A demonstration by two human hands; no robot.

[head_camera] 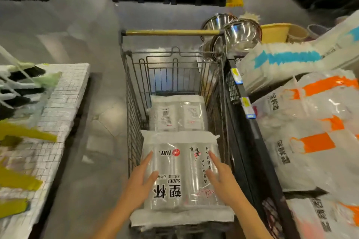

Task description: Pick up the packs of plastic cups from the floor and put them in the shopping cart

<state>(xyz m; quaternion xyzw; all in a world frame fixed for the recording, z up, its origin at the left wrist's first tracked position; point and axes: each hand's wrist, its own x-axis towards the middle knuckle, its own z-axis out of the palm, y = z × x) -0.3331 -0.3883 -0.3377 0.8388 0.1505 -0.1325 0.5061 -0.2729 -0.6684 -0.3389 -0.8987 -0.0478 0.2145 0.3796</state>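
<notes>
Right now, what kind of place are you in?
Most likely a shop. There is a wire cart, price tags along the shelf edge, and sealed packs piled on it.

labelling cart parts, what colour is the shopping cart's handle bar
The handle bar is yellowish gold, seen best in the head view.

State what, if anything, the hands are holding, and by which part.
Nothing is gripped: the left hand and right hand lay straight fingers flat on the top face of the near pack of cups, one near each side edge.
</notes>
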